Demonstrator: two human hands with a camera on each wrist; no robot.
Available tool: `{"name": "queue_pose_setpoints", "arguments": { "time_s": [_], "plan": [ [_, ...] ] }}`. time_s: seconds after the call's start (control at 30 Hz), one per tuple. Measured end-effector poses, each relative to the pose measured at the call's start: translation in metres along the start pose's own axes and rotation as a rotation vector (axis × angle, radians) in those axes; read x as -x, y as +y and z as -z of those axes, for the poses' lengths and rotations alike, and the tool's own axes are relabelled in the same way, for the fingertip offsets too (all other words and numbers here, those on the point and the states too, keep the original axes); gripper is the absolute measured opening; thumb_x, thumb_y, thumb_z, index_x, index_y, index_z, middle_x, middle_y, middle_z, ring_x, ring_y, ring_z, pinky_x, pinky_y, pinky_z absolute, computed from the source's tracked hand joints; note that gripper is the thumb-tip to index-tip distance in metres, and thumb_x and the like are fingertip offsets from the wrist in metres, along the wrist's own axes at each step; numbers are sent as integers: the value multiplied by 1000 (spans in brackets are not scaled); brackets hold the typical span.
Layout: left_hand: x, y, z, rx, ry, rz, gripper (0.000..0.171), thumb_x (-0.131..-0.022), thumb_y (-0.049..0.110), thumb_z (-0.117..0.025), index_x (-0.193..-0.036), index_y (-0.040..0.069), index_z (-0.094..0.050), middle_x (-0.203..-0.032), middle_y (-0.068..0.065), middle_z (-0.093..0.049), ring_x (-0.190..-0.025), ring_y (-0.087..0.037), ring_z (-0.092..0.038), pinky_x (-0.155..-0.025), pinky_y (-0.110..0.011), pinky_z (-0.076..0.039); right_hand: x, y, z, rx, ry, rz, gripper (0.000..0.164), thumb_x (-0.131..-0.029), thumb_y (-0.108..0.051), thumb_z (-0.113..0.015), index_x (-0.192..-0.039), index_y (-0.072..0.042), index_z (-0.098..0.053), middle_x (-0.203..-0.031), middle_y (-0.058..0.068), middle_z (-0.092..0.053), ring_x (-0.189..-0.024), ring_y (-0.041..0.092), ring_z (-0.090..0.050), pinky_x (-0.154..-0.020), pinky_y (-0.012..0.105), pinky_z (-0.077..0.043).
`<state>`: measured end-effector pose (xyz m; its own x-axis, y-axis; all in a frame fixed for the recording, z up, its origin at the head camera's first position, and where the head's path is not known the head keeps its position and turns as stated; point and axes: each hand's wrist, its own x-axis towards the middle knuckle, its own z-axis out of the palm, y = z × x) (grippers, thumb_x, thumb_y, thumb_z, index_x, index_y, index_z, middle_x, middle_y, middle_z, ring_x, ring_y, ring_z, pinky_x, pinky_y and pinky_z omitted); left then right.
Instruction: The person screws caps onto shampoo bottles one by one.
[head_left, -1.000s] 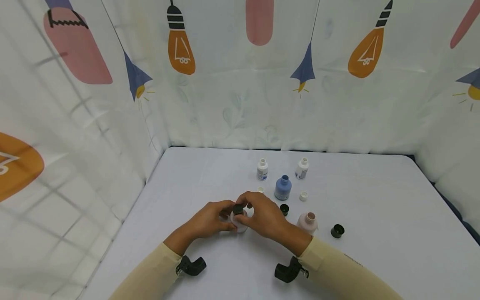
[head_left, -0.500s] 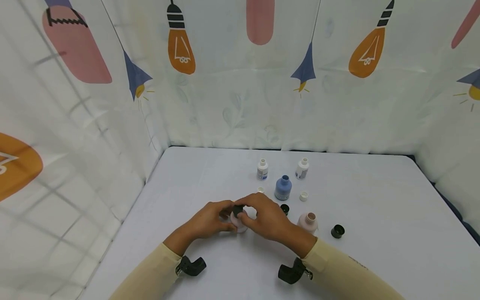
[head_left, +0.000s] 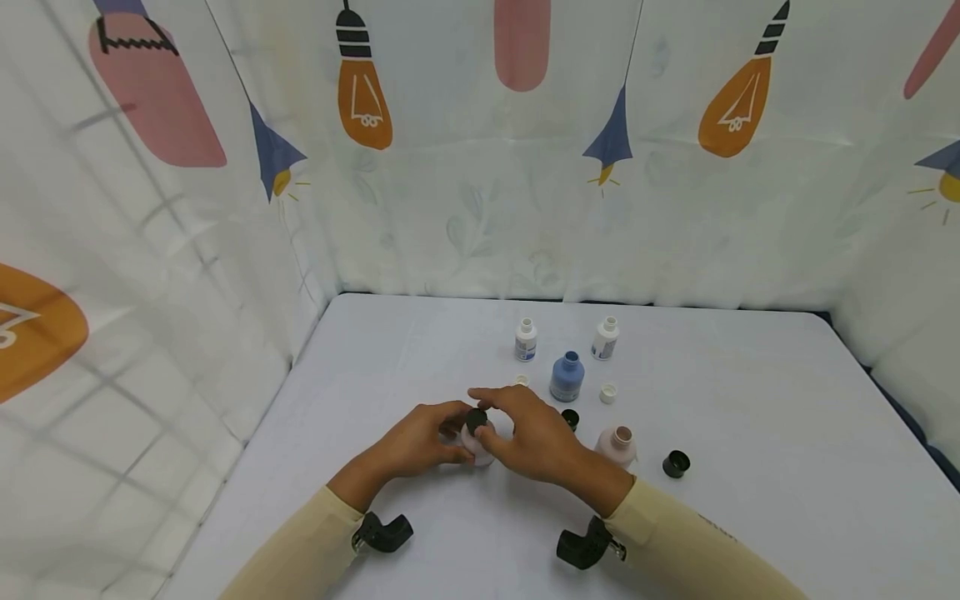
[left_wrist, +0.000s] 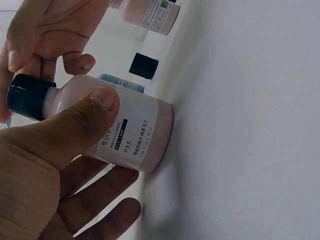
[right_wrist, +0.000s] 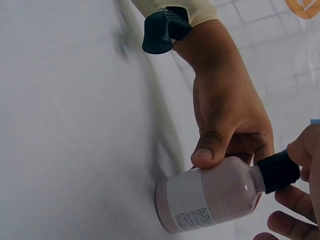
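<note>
A pale pink bottle with a white printed label reading HAIR CARE stands upright on the table. My left hand grips its body, thumb across the label in the left wrist view. A black cap sits on the bottle's neck. At that cap is my right hand: the thumb touches its near side and a finger bends at the far side, while the index finger reaches out above. Whether the cap is fully seated cannot be told. Another black cap lies behind the bottle.
An uncapped pink bottle stands right of my right wrist, beside a loose black cap. Farther back are an open blue bottle, two open white bottles and a small white cap. Patterned cloth hangs behind the table.
My right hand's fingers have shifted round the cap, and the index finger now stretches out past it. The left hand and the bottle have stayed in place.
</note>
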<state>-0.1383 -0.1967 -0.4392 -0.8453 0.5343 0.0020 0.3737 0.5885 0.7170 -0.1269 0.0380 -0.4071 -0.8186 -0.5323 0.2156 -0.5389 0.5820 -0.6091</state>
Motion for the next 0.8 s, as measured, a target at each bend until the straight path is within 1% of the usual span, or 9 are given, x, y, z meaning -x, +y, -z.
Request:
{"name": "queue_pose_setpoints", "arguments": {
  "time_s": [0.07,0.17,0.2,0.3,0.43,0.57,0.63,0.7,0.8],
  "plan": [
    [1,0,0,-5,4,9,55,-83,31,-88,-131,18,-64,-118,9,-68,-104,-13,-66,-90,-40,-54,0,1,0,14,-4,37,39,-100,-28,-68,-138,-24,-64,-129,-8,-66,-122,13,-58,-96,38,-52],
    [1,0,0,-3,1,16,56,-83,31,-88,-132,17,-64,-118,8,-68,-104,-14,-66,-90,-40,-54,0,2,0,40,-5,53,32,-100,-29,-70,-131,-24,-69,-124,-10,-67,-118,11,-60,-94,36,-53],
    [1,0,0,-2,0,15,56,-83,31,-88,-131,18,-64,-118,8,-68,-104,-13,-66,-90,-39,-54,0,2,0,46,-4,44,32,-99,-31,-72,-130,-24,-69,-123,-10,-67,-116,11,-60,-94,36,-53],
    [1,0,0,7,-1,11,54,-83,31,-88,-130,19,-65,-118,10,-68,-104,-12,-66,-90,-39,-54,-2,1,1,49,2,8,33,-95,-33,-77,-125,-23,-71,-119,-10,-69,-113,11,-61,-100,38,-50],
    [1,0,0,18,3,9,53,-82,31,-89,-128,21,-66,-117,11,-68,-103,-11,-66,-90,-39,-54,-4,0,1,38,0,-29,33,-92,-34,-80,-121,-21,-72,-117,-8,-69,-112,12,-62,-103,40,-48],
    [0,-1,-1,34,-3,8,51,-82,29,-89,-127,21,-66,-116,12,-67,-103,-11,-66,-90,-38,-54,-3,-1,1,10,-18,-61,41,-93,-38,-78,-129,-20,-68,-124,-6,-67,-118,14,-60,-98,39,-51],
    [0,-2,-1,35,-3,4,51,-82,28,-89,-127,21,-66,-116,12,-68,-103,-11,-66,-90,-39,-54,-1,-1,1,-10,-25,-57,44,-95,-36,-75,-135,-20,-64,-128,-6,-65,-121,14,-59,-99,40,-51],
    [0,-2,-1,27,1,6,52,-82,30,-89,-127,20,-66,-116,11,-67,-103,-11,-66,-90,-39,-54,0,-1,1,-19,-28,-28,43,-98,-31,-72,-139,-21,-62,-131,-6,-64,-123,14,-58,-99,40,-51],
    [1,-2,0,15,8,10,54,-82,31,-89,-128,19,-65,-116,10,-67,-103,-12,-66,-89,-39,-54,1,0,2,-15,-24,16,37,-100,-24,-68,-137,-23,-64,-131,-7,-64,-123,13,-58,-98,40,-51]
  ]
}}
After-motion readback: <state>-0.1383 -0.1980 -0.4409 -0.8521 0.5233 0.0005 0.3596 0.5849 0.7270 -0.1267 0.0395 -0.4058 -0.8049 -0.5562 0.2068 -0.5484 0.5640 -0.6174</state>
